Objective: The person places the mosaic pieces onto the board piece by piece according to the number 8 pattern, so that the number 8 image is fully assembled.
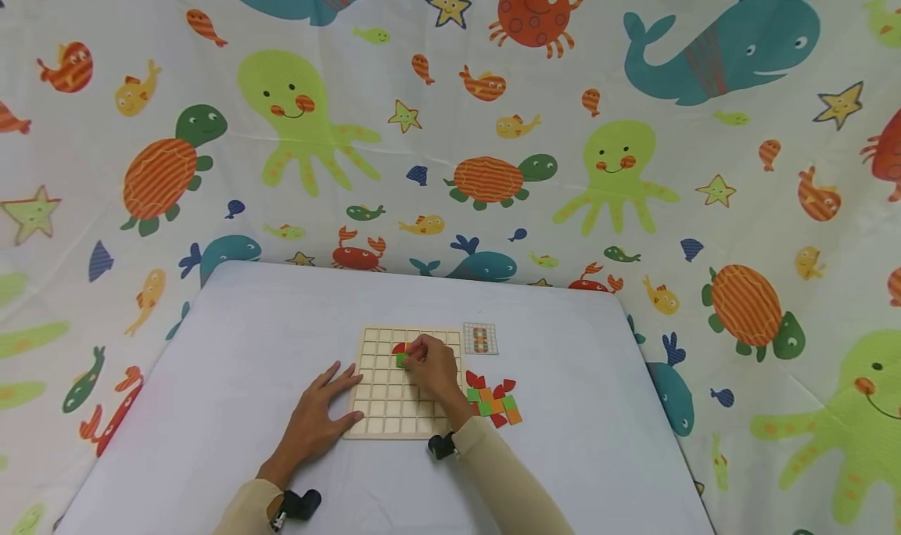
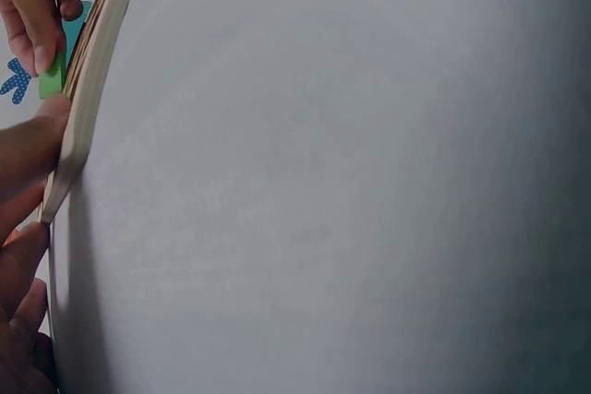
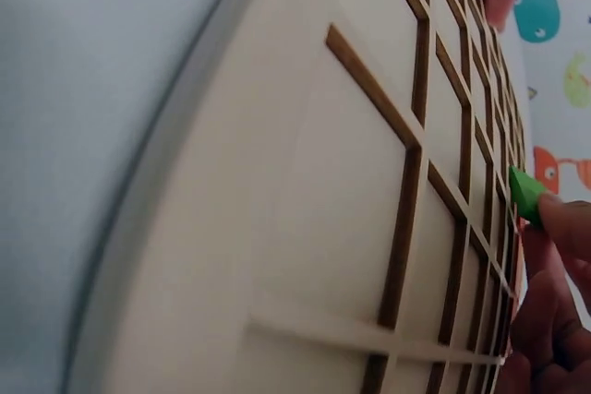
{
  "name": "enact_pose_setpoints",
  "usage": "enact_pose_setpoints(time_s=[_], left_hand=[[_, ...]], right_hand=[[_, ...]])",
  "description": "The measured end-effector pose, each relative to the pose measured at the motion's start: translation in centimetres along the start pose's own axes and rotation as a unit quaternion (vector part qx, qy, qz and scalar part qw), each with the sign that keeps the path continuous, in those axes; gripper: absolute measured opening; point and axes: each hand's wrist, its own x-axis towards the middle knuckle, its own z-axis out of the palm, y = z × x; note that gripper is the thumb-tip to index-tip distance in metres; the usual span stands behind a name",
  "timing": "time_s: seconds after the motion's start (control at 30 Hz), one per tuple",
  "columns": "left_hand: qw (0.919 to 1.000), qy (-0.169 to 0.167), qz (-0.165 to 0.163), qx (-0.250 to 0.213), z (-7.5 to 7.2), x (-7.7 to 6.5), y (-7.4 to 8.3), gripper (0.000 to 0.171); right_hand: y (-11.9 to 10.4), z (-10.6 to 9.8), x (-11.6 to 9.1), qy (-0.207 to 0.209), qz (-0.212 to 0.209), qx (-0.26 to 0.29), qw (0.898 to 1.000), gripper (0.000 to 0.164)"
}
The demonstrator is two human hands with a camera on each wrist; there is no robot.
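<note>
A wooden grid board (image 1: 376, 410) lies on the white table, its raised ridges dividing it into square cells. My right hand (image 1: 432, 367) is over its upper middle and pinches a green square tile (image 1: 402, 360) between thumb and finger; in the right wrist view the green tile (image 3: 526, 195) stands tilted above the cells. Just above it, a red quarter-round piece (image 1: 399, 349) sits in a cell, with a bit of orange beside it, partly hidden by the fingers. My left hand (image 1: 318, 414) has its fingers spread, fingertips touching the board's left edge.
Right of the board lies a loose cluster of red, green and orange pieces (image 1: 496, 402). A small pattern card (image 1: 481, 339) with a printed grid is beside the board's upper right corner. Behind the table (image 1: 281, 308) hangs a sea-animal curtain (image 1: 394, 159).
</note>
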Motion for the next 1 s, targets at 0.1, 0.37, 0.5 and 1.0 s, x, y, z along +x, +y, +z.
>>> enact_pose_setpoints(time_s=[0.1,0.37,0.5,1.0], left_hand=[[1.0000,-0.001,0.001,0.000,0.0,0.0,0.0,0.071],[1.0000,0.000,0.002,-0.003,-0.3,0.0,0.5,0.070],[1.0000,-0.002,-0.001,-0.002,-0.3,0.0,0.6,0.070],[0.9999,-0.005,-0.010,0.002,-0.2,0.1,0.5,0.071]], right_hand=[[-0.2,0.5,0.1,0.003,0.002,-0.021,1.000,0.009],[-0.6,1.4,0.1,0.020,-0.002,-0.055,0.998,0.010],[-0.8,1.4,0.0,0.024,-0.008,-0.065,0.998,0.010],[1.1,-1.5,-1.2,0.017,-0.011,0.011,1.000,0.013]])
